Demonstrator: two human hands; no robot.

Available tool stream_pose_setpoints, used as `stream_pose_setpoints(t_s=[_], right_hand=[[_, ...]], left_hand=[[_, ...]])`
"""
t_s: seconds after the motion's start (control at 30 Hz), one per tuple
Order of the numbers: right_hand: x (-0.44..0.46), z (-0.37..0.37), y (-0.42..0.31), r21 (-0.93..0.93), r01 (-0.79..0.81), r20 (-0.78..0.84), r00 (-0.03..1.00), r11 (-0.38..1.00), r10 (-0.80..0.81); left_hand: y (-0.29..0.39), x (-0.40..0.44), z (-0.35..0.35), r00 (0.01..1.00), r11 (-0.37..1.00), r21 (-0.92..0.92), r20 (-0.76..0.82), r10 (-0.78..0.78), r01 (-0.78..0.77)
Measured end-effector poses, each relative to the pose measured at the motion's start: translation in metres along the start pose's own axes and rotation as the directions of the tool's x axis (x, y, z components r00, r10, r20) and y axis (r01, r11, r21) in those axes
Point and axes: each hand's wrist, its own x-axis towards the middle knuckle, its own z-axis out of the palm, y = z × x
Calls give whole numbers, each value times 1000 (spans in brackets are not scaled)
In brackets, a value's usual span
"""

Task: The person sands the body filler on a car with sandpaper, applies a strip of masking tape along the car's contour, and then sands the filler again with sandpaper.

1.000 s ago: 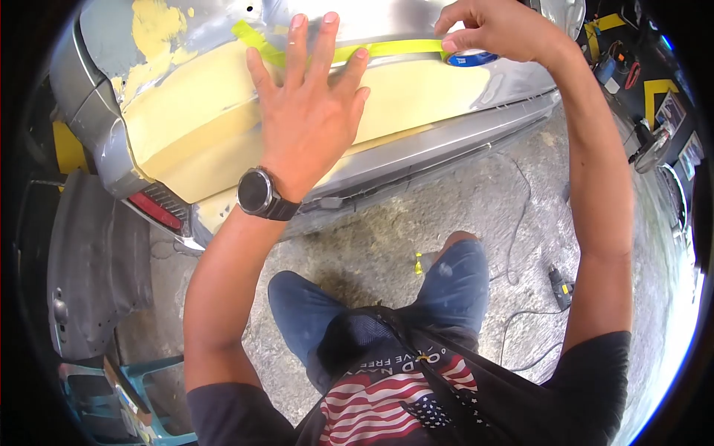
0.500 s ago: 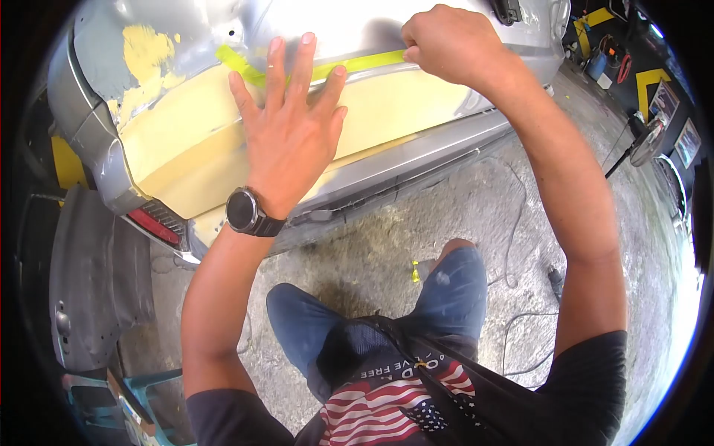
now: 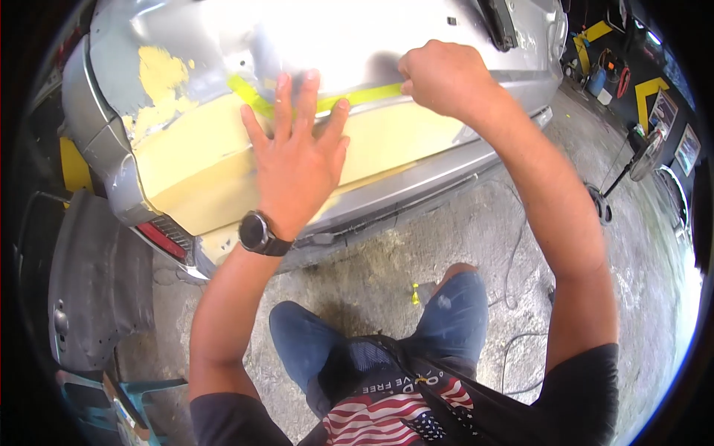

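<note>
A strip of bright yellow-green masking tape (image 3: 368,95) runs along the ridge of a silver car's rear panel (image 3: 327,44), above a wide area of pale yellow filler (image 3: 401,137). My left hand (image 3: 297,167), with a watch on its wrist, lies over the left part of the tape, fingers spread and fingertips against the panel. The strip's loose left end shows beyond those fingers, bent upward. My right hand (image 3: 450,78) is closed at the right end of the tape, gripping it; whether a roll is inside the fist is hidden.
The silver bumper (image 3: 424,167) juts out below the filler, with a red tail light (image 3: 162,239) at left. A grey loose body panel (image 3: 97,290) stands at left. A cable (image 3: 513,342) and a yellow scrap (image 3: 415,294) lie on the concrete floor. A fan (image 3: 647,156) is at right.
The view has tilted up, so the car sits lower in the picture. Both hands keep nearly the same places on the tape.
</note>
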Motion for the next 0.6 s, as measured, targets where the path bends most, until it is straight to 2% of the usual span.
stream_pose_setpoints(t_s=[0.17,0.2,0.23,0.3,0.33,0.43,0.6], right_hand=[[2,5,2,17,11,-14,1000,1000,-10],[2,7,3,12,11,-2,1000,1000,-11],[1,14,5,6,28,-79,997,1000,-27],[0,10,3,10,36,-75,997,999,-35],[0,8,0,13,16,-45,999,1000,-16],[-3,3,0,35,72,-46,996,997,-70],[-5,6,0,-2,117,-107,987,993,-116]], left_hand=[[28,16,1,1000,1000,9,22,-3,3],[36,19,6,999,999,-54,37,2,0],[43,23,11,999,994,-112,51,6,0],[55,28,23,998,992,-125,55,-26,32],[59,30,26,998,995,-91,47,-46,50],[67,30,32,995,983,-157,23,-93,95],[63,31,34,994,984,-155,-52,-92,83]])
